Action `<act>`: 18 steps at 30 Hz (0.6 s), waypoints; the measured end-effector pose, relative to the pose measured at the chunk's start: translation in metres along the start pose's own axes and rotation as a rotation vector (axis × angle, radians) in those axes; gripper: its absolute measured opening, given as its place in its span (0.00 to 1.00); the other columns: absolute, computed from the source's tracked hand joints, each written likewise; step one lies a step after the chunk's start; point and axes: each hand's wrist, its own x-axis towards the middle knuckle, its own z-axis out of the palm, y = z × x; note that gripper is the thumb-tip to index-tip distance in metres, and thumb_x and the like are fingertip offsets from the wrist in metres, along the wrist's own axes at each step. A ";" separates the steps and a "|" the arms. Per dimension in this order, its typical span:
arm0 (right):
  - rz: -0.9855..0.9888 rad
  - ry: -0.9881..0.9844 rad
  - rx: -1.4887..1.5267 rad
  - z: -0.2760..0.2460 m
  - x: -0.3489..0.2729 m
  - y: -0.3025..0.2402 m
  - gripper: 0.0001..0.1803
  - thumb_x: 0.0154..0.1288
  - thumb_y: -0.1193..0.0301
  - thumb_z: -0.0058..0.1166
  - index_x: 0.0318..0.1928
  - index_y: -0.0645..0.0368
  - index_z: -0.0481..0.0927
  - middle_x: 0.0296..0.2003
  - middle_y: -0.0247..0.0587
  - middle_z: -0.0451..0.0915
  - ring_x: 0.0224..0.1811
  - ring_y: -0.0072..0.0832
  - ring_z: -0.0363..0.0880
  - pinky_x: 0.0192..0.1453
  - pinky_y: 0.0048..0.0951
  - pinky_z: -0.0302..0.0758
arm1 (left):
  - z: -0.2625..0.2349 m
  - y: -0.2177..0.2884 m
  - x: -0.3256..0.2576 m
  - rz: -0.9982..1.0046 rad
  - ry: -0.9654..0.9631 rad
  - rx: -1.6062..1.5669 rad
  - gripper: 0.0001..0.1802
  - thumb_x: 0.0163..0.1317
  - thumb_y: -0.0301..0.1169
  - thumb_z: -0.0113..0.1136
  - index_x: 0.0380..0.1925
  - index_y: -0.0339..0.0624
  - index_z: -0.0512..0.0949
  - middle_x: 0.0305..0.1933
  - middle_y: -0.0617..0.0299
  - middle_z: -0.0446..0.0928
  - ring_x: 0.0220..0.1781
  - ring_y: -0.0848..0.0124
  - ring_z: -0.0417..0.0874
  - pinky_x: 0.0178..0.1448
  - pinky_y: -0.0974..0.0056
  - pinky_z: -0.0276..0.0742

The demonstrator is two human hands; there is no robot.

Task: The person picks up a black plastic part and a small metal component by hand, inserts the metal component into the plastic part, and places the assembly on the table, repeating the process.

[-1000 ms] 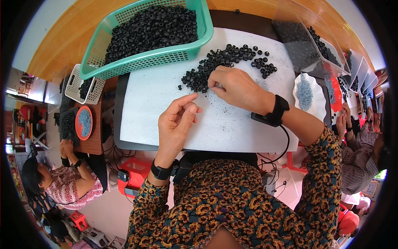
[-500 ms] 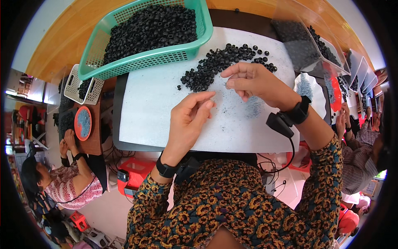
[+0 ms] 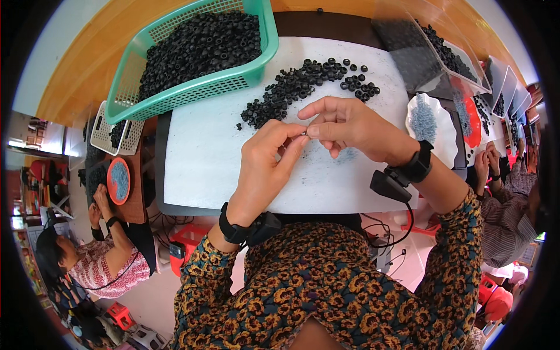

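Over a white sheet (image 3: 204,157) my two hands meet at their fingertips. Thumb and forefinger of my left hand (image 3: 262,166) pinch a small dark piece (image 3: 304,133). My right hand (image 3: 359,131) comes in from the right, its thumb at that same piece and its forefinger stretched above it. Whether the right fingers hold a bit of their own is too small to tell. Just beyond the hands lies a loose pile of small black ring-like parts (image 3: 291,84). Some pale blue bits (image 3: 347,156) are scattered on the sheet, partly hidden behind my right hand.
A green basket (image 3: 195,88) heaped with black parts stands far left. At the right are a white scalloped plate (image 3: 446,137) with blue bits (image 3: 424,121) and a clear bin (image 3: 408,58) of black parts. Co-workers sit at left (image 3: 108,259) and right (image 3: 510,219).
My hands have come together: the left moved slightly up and right, the right slightly left and down, closing the gap between their fingertips. The whole view has shifted a little.
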 end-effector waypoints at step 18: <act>-0.205 0.143 -0.178 -0.004 0.004 0.015 0.18 0.68 0.74 0.55 0.57 0.63 0.72 0.36 0.31 0.79 0.32 0.13 0.74 0.30 0.17 0.73 | 0.002 -0.012 0.020 -0.281 -0.097 -0.119 0.07 0.63 0.26 0.62 0.38 0.34 0.82 0.29 0.58 0.80 0.27 0.75 0.78 0.30 0.69 0.72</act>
